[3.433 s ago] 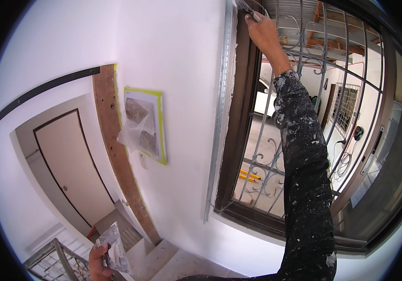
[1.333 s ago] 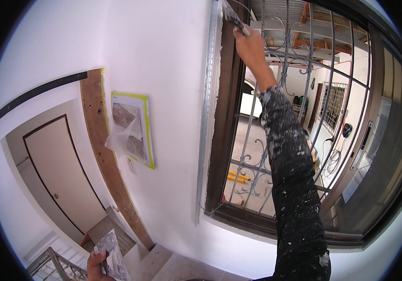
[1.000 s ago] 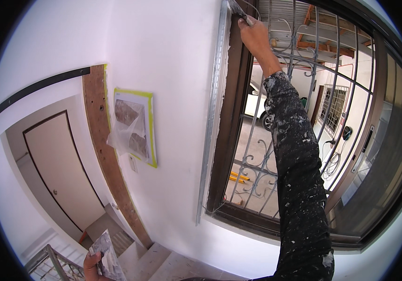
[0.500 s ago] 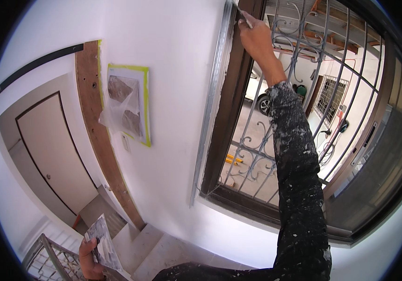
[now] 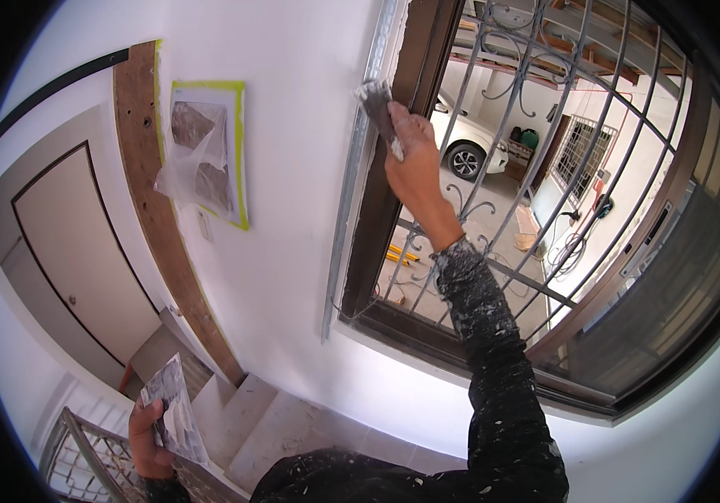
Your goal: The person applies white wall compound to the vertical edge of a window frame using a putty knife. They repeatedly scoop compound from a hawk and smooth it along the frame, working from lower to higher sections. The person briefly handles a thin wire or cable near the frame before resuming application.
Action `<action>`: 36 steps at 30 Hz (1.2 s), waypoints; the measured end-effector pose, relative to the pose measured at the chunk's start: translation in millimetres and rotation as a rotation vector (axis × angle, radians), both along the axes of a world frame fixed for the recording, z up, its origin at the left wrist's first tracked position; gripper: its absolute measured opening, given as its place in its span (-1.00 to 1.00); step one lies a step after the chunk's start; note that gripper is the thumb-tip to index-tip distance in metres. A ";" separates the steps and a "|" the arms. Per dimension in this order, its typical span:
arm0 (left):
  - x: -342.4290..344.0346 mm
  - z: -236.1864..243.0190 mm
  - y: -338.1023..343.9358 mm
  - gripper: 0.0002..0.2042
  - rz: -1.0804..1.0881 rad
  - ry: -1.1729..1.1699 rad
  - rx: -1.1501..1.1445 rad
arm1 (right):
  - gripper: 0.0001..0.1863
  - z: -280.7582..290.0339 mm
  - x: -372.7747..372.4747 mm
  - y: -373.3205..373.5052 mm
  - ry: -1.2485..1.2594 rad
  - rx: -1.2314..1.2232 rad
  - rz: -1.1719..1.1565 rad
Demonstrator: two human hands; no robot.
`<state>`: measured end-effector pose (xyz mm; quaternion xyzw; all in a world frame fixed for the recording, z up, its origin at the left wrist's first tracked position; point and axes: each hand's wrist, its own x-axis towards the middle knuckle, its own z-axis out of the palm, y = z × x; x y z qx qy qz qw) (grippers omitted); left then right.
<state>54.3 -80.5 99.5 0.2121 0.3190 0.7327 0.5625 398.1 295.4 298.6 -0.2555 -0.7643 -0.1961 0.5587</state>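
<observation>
The right hand (image 5: pixel 414 163) is closed on a scraper (image 5: pixel 377 111) that juts up and left beyond it; the left hand (image 5: pixel 149 440) grips a smeared plate (image 5: pixel 177 411) by its left side.

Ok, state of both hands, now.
Left hand: closed, holding a smeared flat plate.
Right hand: closed, holding a putty knife by the window frame.

Two hands (image 5: pixel 414 159) (image 5: pixel 149 432), two flat tools (image 5: pixel 377 111) (image 5: pixel 176 411) — one car (image 5: pixel 471 132)
</observation>
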 end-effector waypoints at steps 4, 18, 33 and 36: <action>2.4 1.6 2.8 -0.40 -0.031 0.031 0.018 | -0.33 -37.8 -2.1 -8.4 0.002 -0.063 0.013; -4.3 -24.6 -7.5 -0.41 0.067 0.038 -0.055 | -0.23 -175.0 29.3 -84.6 0.032 -0.304 0.043; 29.5 -14.7 56.2 -0.73 -0.279 -0.070 -0.246 | -0.49 -175.5 -33.8 -222.8 0.208 -0.734 0.717; 42.8 5.2 75.9 -0.72 -0.284 -0.095 -0.155 | -0.41 -165.7 -37.7 -229.0 0.048 -0.638 0.812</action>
